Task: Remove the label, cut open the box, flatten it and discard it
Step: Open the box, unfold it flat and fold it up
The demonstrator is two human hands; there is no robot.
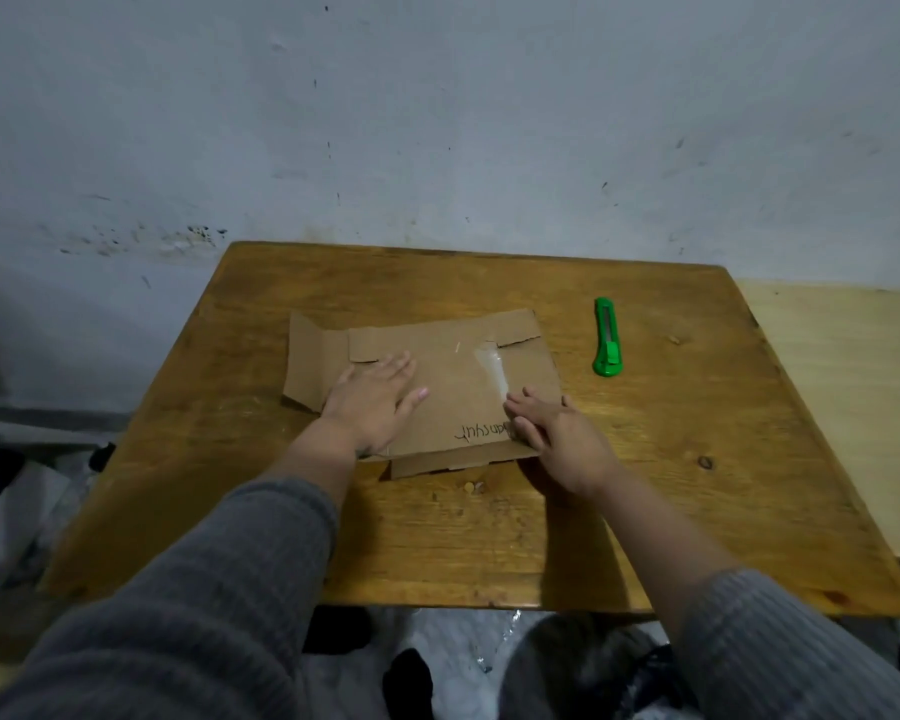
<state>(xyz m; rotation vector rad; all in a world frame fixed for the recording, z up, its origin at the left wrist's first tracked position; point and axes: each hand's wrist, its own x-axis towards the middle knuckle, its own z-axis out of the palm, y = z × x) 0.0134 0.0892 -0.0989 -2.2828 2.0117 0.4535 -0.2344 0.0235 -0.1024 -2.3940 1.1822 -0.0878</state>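
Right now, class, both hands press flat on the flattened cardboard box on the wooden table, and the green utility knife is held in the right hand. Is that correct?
One detail is wrong. The green utility knife is not held: it lies on the wooden table, apart from the right hand. The head view shows both it and the left hand pressing the flattened cardboard box.
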